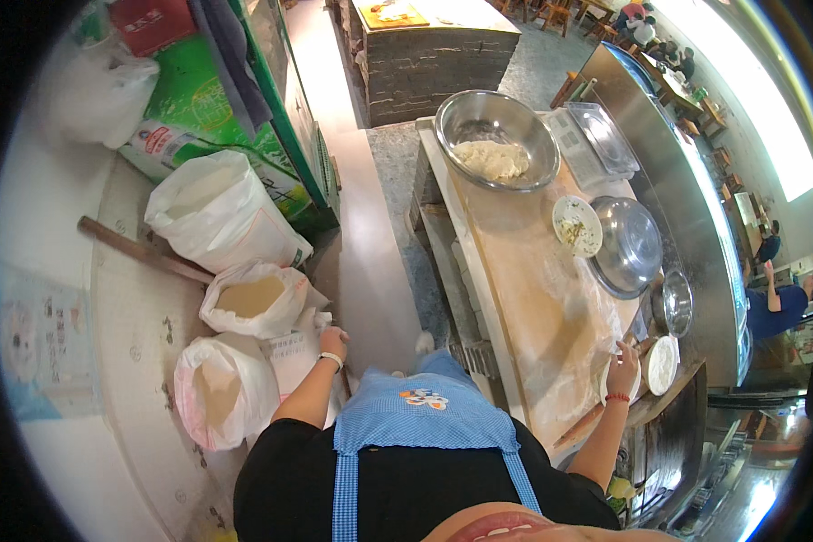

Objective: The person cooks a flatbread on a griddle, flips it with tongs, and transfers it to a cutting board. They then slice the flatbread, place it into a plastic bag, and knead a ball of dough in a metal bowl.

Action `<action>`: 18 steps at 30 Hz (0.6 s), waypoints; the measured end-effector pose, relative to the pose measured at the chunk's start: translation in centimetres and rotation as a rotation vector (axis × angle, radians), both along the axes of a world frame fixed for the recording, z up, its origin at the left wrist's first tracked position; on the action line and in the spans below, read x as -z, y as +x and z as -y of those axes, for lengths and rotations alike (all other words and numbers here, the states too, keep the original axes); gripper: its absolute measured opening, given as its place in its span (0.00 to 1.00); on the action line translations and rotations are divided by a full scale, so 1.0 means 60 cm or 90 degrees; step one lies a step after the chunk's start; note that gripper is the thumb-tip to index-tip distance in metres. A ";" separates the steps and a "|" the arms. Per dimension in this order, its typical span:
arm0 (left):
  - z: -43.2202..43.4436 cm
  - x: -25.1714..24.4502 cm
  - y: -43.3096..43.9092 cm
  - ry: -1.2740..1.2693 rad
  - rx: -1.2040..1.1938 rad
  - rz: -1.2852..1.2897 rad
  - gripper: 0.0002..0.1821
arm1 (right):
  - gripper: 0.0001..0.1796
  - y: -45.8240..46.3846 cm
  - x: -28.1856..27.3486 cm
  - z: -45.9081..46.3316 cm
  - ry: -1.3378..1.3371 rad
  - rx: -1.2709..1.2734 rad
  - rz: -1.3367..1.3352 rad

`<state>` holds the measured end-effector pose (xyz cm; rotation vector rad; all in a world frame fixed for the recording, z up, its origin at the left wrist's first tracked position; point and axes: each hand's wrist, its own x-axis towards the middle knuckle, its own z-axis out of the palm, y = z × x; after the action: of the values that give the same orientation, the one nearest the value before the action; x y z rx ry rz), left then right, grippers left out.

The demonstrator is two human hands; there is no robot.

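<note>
My left hand (333, 341), with a white band at the wrist, is curled beside the gathered top of a white sack (293, 352). Whether its fingers grip the sack cannot be made out. On the right, my right hand (624, 369), with a red bracelet, is over a white bowl (606, 379) at the near end of a floured worktable (535, 284). Its fingers are bent downward, and what they hold is too small to tell. Another white bowl (662, 366) with white powder is just to its right. A wooden rolling pin (578, 425) lies below the hand.
A steel basin (461, 169) holding dough (491, 160) stands at the table's far end. Nearby are a bowl with chopped bits (576, 237), an overturned steel basin (627, 240) and a plastic container (603, 139). Open sacks (230, 393) line the left wall. A person (779, 305) is beyond the steel partition.
</note>
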<state>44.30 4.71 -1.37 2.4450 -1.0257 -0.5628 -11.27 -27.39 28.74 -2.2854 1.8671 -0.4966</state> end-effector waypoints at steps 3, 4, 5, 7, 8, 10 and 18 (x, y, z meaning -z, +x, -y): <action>0.085 0.016 0.022 -0.048 -0.021 0.098 0.13 | 0.17 0.082 0.015 0.082 0.028 -0.004 -0.017; 0.121 0.008 0.036 -0.058 -0.047 0.124 0.15 | 0.17 0.109 0.029 0.123 0.022 -0.008 -0.006; 0.155 -0.001 0.062 -0.054 -0.036 -0.004 0.15 | 0.17 0.136 0.041 0.161 0.005 -0.011 0.001; 0.238 -0.025 0.128 -0.053 -0.021 -0.246 0.17 | 0.17 0.214 0.053 0.253 -0.038 -0.029 0.028; 0.279 -0.037 0.154 -0.043 -0.056 -0.303 0.17 | 0.18 0.254 0.060 0.293 -0.047 -0.028 0.060; 0.353 -0.092 0.204 -0.015 -0.120 -0.416 0.18 | 0.19 0.333 0.075 0.381 -0.112 -0.065 0.099; 0.567 -0.158 0.456 -0.110 0.034 -0.062 0.13 | 0.20 0.784 -0.035 0.643 -0.150 -0.307 0.304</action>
<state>71.66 -29.33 8.13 2.2243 -1.0570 -0.5790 35.80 -65.99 30.87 -2.3626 1.0434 -1.1022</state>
